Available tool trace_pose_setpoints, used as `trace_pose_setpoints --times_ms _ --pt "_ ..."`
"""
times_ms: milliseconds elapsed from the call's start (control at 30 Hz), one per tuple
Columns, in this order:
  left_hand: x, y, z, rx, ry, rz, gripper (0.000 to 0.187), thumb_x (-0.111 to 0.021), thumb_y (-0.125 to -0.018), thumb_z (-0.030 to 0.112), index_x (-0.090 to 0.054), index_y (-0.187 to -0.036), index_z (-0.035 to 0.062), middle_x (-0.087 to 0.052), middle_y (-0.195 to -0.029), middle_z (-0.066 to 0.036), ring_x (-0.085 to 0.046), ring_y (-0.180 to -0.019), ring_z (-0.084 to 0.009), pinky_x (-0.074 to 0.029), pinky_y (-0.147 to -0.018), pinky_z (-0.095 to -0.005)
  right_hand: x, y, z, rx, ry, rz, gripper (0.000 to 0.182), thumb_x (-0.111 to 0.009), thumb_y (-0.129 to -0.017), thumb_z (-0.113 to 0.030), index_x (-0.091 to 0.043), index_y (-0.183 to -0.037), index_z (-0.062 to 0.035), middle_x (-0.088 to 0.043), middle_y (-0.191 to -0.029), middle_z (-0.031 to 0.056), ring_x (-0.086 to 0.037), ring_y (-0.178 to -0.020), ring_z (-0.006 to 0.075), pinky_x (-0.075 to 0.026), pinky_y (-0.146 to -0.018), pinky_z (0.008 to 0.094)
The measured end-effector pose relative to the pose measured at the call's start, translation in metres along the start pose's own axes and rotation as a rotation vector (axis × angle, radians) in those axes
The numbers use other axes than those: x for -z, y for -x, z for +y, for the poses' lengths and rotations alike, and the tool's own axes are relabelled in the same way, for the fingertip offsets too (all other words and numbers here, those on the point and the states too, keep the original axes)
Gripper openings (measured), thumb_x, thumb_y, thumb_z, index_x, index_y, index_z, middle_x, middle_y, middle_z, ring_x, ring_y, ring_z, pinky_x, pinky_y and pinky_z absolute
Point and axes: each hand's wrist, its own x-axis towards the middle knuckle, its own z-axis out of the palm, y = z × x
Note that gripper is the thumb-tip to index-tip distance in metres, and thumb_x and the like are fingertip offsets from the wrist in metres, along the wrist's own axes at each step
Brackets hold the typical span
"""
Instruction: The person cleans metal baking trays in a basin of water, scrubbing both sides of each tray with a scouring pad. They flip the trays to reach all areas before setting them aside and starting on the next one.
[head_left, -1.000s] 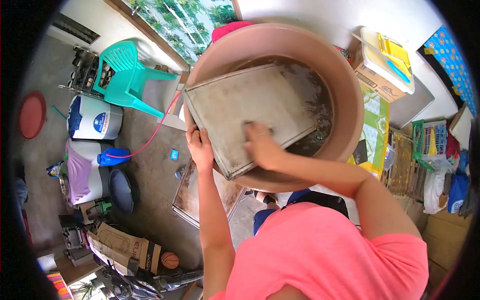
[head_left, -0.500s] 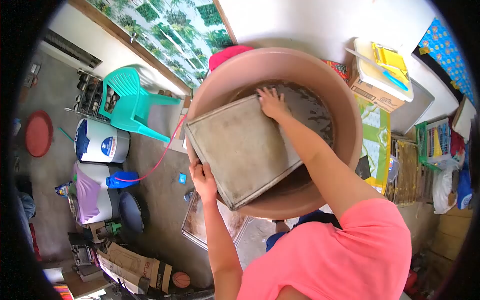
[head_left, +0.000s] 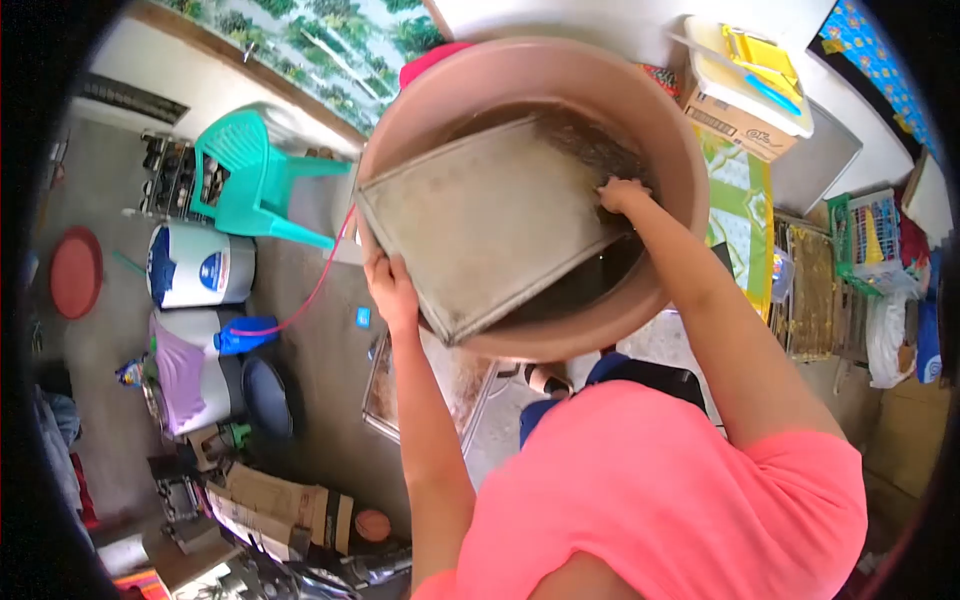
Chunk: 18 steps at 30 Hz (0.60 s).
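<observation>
A large flat metal tray lies tilted in a big round brown tub, its near-left corner raised over the rim. My left hand grips the tray's left edge by the tub rim. My right hand is at the tray's right side, its fingers bent, close to the dark water. Whether those fingers hold anything is hidden. Water covers the far-right part of the tray.
A green plastic chair stands left of the tub, with a pink hose beside it. Another tray lies on the floor below the tub. Right of the tub are a cardboard box and a green-and-yellow cloth.
My right hand has moved from the tray's far edge to its right side, and its fingers have bent. More of the tray's right end has gone down into the tub. My left hand still holds the left edge.
</observation>
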Motion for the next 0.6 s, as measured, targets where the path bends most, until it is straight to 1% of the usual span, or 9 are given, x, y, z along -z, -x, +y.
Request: trace_pose_setpoints --times_ms 67,133,167,200,267,333,433,533,600 --pt "-0.001 0.0 -0.008 0.076 -0.121 -0.027 0.034 -0.062 -0.084 0.031 -0.062 -0.095 -0.0009 -0.053 -0.125 -0.013 -0.045 -0.119 -0.0342 -0.027 -0.102 -0.054 -0.028 -0.022 0.003 0.318 0.479 -0.273 0.051 -0.046 -0.088 -0.024 -0.045 -0.134 -0.0018 -0.054 -0.129 0.0198 -0.05 -0.119 0.0365 -0.041 -0.097 0.0477" --pt "-0.001 0.0 0.014 0.105 -0.379 -0.017 0.041 -0.067 -0.08 0.038 -0.063 -0.098 0.0015 -0.053 -0.127 -0.01 -0.04 -0.124 -0.0334 -0.022 -0.102 -0.0619 -0.026 -0.011 -0.007 0.481 0.649 -0.359 0.054 -0.048 -0.083 -0.016 -0.044 -0.133 0.0021 -0.058 -0.123 0.0204 -0.058 -0.11 0.0374 -0.047 -0.092 0.0429" --pt "-0.004 -0.004 0.004 0.124 -0.31 -0.015 0.051 -0.073 -0.072 0.043 -0.062 -0.102 0.0033 -0.052 -0.128 -0.009 -0.034 -0.128 -0.0333 -0.02 -0.099 -0.0676 -0.029 0.005 -0.013 0.484 0.58 -0.322 0.054 -0.049 -0.081 -0.012 -0.044 -0.132 0.0036 -0.059 -0.12 0.0208 -0.06 -0.106 0.0375 -0.048 -0.09 0.0415" --pt "-0.004 -0.01 -0.007 0.135 -0.265 -0.044 0.05 -0.074 -0.072 0.042 -0.062 -0.1 0.0028 -0.054 -0.124 -0.01 -0.037 -0.125 -0.0335 -0.022 -0.099 -0.0657 -0.024 0.031 -0.018 0.483 0.511 -0.282 0.054 -0.049 -0.078 -0.008 -0.045 -0.13 0.0051 -0.061 -0.117 0.0211 -0.062 -0.103 0.0375 -0.05 -0.088 0.0401" --pt "-0.002 -0.023 -0.003 0.138 -0.125 -0.076 0.046 -0.074 -0.072 0.038 -0.062 -0.096 0.0005 -0.058 -0.112 -0.012 -0.046 -0.113 -0.0329 -0.029 -0.095 -0.0586 -0.013 0.075 -0.019 0.358 0.131 -0.035 0.04 -0.056 -0.075 -0.009 -0.062 -0.113 0.0001 -0.061 -0.114 0.0245 -0.061 -0.105 0.0374 -0.048 -0.091 0.0427" --pt "0.003 -0.028 0.025 0.131 0.055 -0.089 0.038 -0.073 -0.075 0.029 -0.061 -0.091 -0.0032 -0.062 -0.095 -0.015 -0.057 -0.096 -0.0316 -0.039 -0.088 -0.0481 -0.007 0.079 -0.014 0.308 -0.071 0.05 0.044 -0.052 -0.078 -0.012 -0.056 -0.122 -0.0047 -0.062 -0.114 0.0246 -0.06 -0.106 0.0378 -0.047 -0.092 0.0449" --pt "0.012 -0.03 0.068 0.124 0.39 -0.142 0.022 -0.066 -0.079 0.012 -0.059 -0.088 -0.0061 -0.061 -0.091 -0.015 -0.059 -0.082 -0.0237 -0.047 -0.072 -0.0345 0.014 0.087 -0.005 0.281 -0.34 0.145 0.048 -0.046 -0.08 -0.016 -0.05 -0.127 -0.0086 -0.061 -0.114 0.0247 -0.058 -0.109 0.0388 -0.045 -0.093 0.0469" --pt "0.021 -0.017 0.145 0.261 0.782 -0.125 0.015 -0.063 -0.081 0.007 -0.058 -0.09 -0.0032 -0.062 -0.089 -0.01 -0.057 -0.077 -0.0178 -0.046 -0.07 -0.0314 0.027 0.075 0.007 0.245 -0.613 0.229 0.049 -0.046 -0.079 -0.015 -0.049 -0.128 -0.0078 -0.059 -0.116 0.0261 -0.056 -0.11 0.0404 -0.044 -0.093 0.0472" --pt "0.034 -0.019 0.162 0.25 0.734 -0.135 0.011 -0.062 -0.082 0.004 -0.057 -0.09 -0.0003 -0.063 -0.087 -0.008 -0.057 -0.075 -0.0141 -0.046 -0.07 -0.0276 0.027 0.064 0.016 0.282 -0.769 0.355 0.049 -0.047 -0.08 -0.019 -0.048 -0.128 -0.005 -0.058 -0.116 0.0284 -0.054 -0.11 0.0427 -0.042 -0.093 0.0471"
